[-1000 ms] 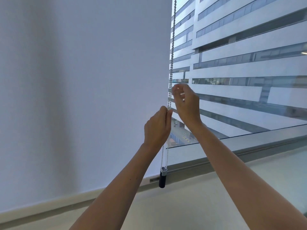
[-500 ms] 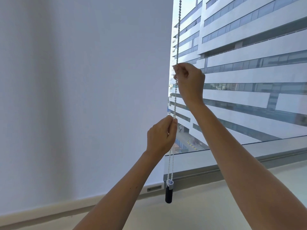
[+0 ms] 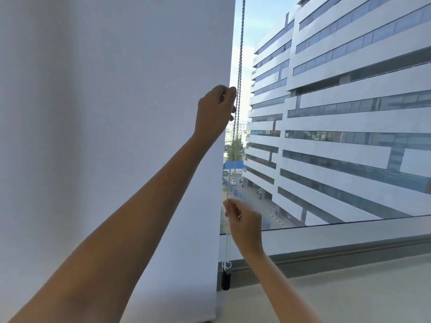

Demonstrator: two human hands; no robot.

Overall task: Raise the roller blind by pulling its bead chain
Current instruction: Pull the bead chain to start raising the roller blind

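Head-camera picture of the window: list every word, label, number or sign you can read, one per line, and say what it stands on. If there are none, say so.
No text can be read in this picture.
Roller blind: plain, no print visible.
Black chain weight: no marking visible.
Building outside and the street below: any signs there are too small and blurred to read.

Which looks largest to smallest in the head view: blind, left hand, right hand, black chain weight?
1. Blind, by far the largest.
2. Left hand and right hand: they look alike, so I do not rank them.
3. Black chain weight, smallest.
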